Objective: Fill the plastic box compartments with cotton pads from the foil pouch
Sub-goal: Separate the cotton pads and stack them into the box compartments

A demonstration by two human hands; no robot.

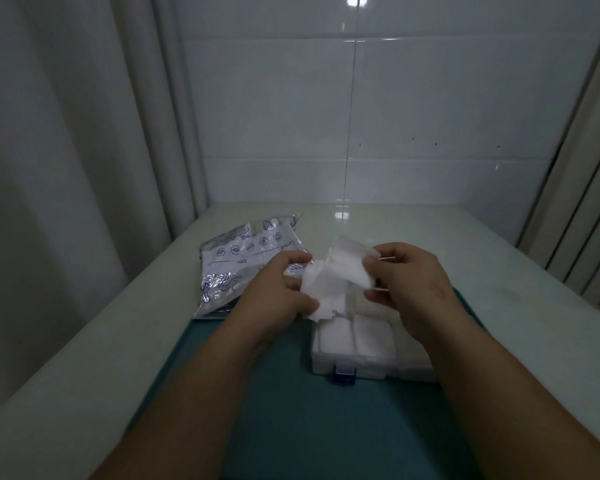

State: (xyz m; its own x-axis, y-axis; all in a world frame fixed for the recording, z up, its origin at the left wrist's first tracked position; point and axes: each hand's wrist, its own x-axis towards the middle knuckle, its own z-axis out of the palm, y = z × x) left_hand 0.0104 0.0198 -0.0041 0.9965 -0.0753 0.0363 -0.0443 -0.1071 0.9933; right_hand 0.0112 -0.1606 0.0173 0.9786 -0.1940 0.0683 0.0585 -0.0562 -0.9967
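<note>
Head view: cotton pads are held just above the plastic box, the left grip curled round some and the right grip pinching others. The box rests on a teal mat toward the tabletop's near edge. The foil pouch lies toward its left edge.

We've got both bare forearms coming in from the bottom edge and converging, left hand and right hand close together, palms facing each other, fingers and thumbs of both curled onto one clump of cotton pads between them.
</note>
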